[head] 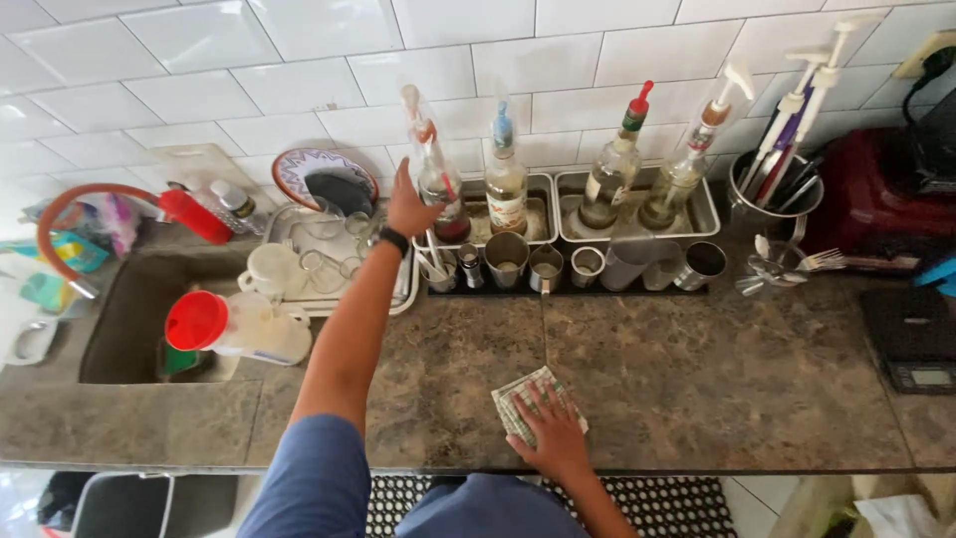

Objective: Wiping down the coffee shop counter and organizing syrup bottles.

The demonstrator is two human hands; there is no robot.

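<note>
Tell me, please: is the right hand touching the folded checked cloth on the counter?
Touching. The head view shows the right hand lying flat on the checked cloth, fingers spread over it and pressing it onto the counter.

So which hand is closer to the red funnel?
Left. The left hand reaches to the bottles behind and right of the red funnel; the right hand presses a cloth farther right.

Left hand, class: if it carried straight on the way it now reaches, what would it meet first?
Probably the syrup bottle with dark red liquid; the left hand is already at its side, perhaps touching, though depth is unclear.
</note>
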